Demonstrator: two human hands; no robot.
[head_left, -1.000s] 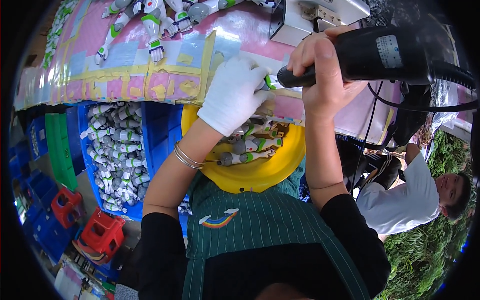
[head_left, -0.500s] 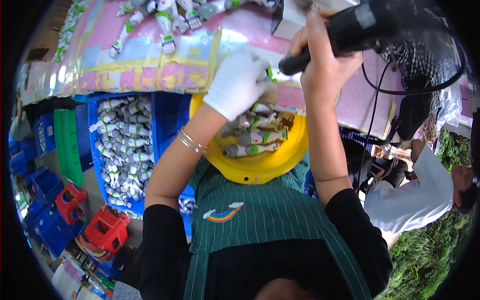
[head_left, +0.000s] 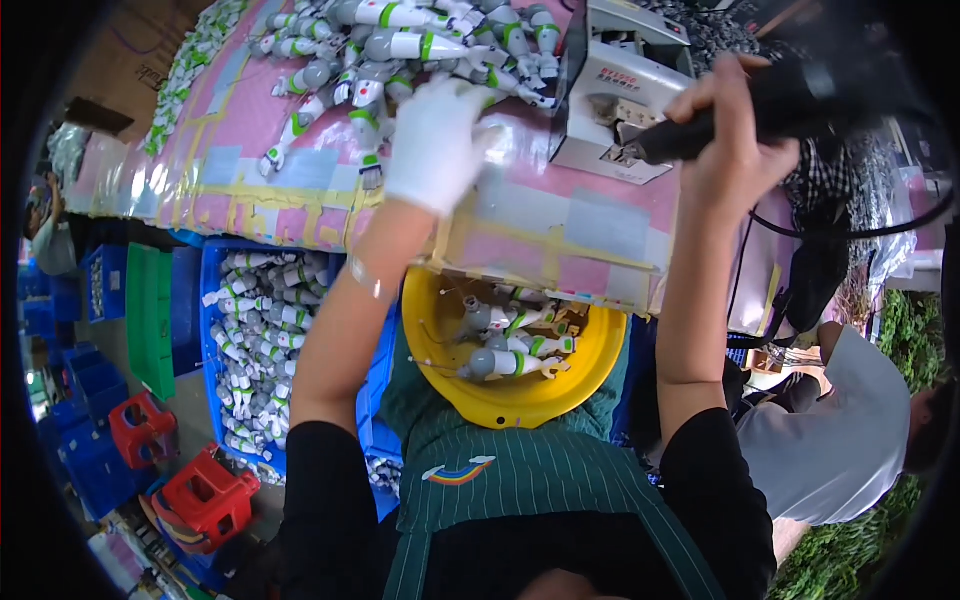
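Note:
My left hand (head_left: 437, 150), in a white glove, reaches over the near edge of a pile of toy arms (head_left: 420, 45). Its thumb is spread away from the slightly blurred fingers, and I see nothing held. These arms are white and grey with green bands. Bare, my right hand (head_left: 735, 150) is closed around a black corded electric screwdriver (head_left: 690, 135). The driver's tip meets the front of a white screw feeder box (head_left: 610, 150). Below the table edge a yellow basin (head_left: 515, 405) rests at my lap, with several toy arms (head_left: 515, 358) in it.
To the left stands a blue crate (head_left: 213, 340) filled with more toy arms. Small green-and-white pieces (head_left: 190, 75) lie along the table's far left. Red stools (head_left: 205, 500) and a green bin (head_left: 150, 320) are beyond. A person (head_left: 840, 430) sits at the right.
My left hand has moved from above the basin, up and away to the pile. My right hand has shifted right, bringing the screwdriver from beside the left hand to the feeder box.

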